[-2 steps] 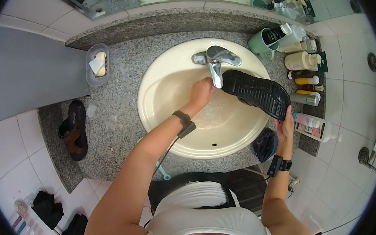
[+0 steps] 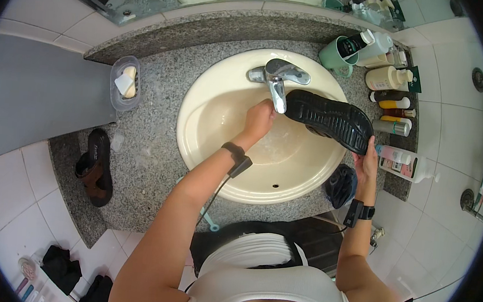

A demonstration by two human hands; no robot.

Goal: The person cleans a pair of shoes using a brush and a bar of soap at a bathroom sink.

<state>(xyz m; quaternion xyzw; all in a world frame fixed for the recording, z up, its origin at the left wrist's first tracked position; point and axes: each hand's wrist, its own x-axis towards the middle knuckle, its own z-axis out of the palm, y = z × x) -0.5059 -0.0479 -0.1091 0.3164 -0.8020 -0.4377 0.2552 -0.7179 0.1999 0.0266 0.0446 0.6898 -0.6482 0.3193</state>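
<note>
A black-soled sandal (image 2: 335, 117) is held sole up over the right side of the cream oval sink (image 2: 198, 164). My right hand (image 2: 367, 161) grips its right end, fingers closed at the edge. My left hand (image 2: 260, 120) is closed beneath the spout of the chrome faucet (image 2: 279, 77), close to the sandal's other end. Its fingertips are hidden, so whatever it holds cannot be made out. The matching brown and black sandal (image 2: 98, 168) lies on the granite counter (image 2: 142, 183) at the left.
A clear soap dish (image 2: 124, 99) with soap stands at the back left. Several bottles, including a pump bottle (image 2: 384, 79), line the right side beside a green mug (image 2: 334, 57). Dark cloth (image 2: 341, 186) sits right of the sink. A light-blue handle (image 2: 211, 222) lies at the front edge.
</note>
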